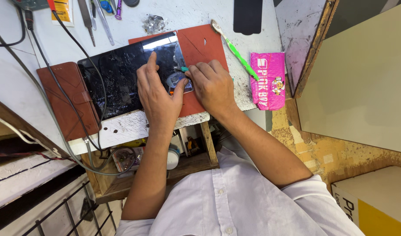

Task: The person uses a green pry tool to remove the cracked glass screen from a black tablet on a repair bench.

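Cracked black tablet lies on the counter; left hand presses it flat, fingers spread, while right hand pinches a teal pick at its right edge. Prying hard could splinter glass.

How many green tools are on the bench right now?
2: a green-handled tool lying right of the tablet; a small teal pick in the right hand. Others may be hidden.

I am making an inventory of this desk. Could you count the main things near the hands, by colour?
Black: 1, cracked tablet
Brown: 1, case
Red: 1, mat
Green: 1, brush
Pink: 1, packet
Total: 5
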